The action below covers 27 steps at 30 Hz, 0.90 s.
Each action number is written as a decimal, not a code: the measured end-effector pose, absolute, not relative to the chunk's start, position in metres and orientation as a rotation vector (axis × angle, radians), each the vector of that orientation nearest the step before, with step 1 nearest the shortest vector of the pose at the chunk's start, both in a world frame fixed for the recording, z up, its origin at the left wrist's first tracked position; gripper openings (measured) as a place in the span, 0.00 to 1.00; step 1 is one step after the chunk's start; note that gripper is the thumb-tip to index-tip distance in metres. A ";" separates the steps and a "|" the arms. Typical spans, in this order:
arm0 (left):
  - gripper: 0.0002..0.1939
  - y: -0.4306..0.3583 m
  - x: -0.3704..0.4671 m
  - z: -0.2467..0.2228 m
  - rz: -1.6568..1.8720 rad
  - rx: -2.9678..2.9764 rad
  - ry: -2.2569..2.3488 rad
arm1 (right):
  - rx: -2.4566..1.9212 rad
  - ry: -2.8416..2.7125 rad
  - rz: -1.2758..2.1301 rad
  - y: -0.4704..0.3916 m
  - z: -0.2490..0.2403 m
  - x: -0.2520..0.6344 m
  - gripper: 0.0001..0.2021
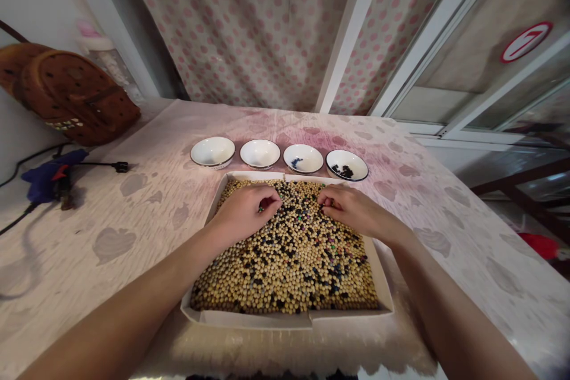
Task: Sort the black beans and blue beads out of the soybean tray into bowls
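Observation:
A white cardboard tray point(385, 285) holds a layer of small round beads point(285, 261), mostly tan, with black, blue and a few green and purple ones among them. Over the tray's back left part is my left hand point(249, 209), its fingers curled and pressed together close to the beads. My right hand point(350, 208) is at the back right of the tray, its thumb and fingers pinched just above the beads. What either hand holds is too small to make out.
Behind the tray stand four white bowls: two bare ones point(212, 151) point(260, 154), one with blue beads point(303, 158), one with black beads point(347, 165). A brown bag point(75, 92) and a blue glue gun point(48, 178) with cords lie at the left.

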<state>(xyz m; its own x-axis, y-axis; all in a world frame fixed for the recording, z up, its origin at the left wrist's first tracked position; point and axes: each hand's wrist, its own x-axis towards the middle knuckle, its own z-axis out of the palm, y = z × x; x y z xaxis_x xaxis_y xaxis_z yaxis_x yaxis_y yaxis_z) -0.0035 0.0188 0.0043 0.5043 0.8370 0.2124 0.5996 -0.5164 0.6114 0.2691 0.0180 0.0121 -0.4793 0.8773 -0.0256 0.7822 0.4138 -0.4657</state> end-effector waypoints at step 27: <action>0.07 0.018 -0.003 0.005 0.682 2.313 1.168 | -1.696 -1.811 0.039 0.054 -0.005 0.313 0.08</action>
<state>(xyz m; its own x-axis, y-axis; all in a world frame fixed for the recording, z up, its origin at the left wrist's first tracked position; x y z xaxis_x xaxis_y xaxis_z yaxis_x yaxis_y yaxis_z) -0.0031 0.0179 0.0054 0.5173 0.8264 0.2223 0.5993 -0.5353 0.5952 0.3128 0.0536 -0.0053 0.0458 0.9025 0.4283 0.8831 0.1638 -0.4396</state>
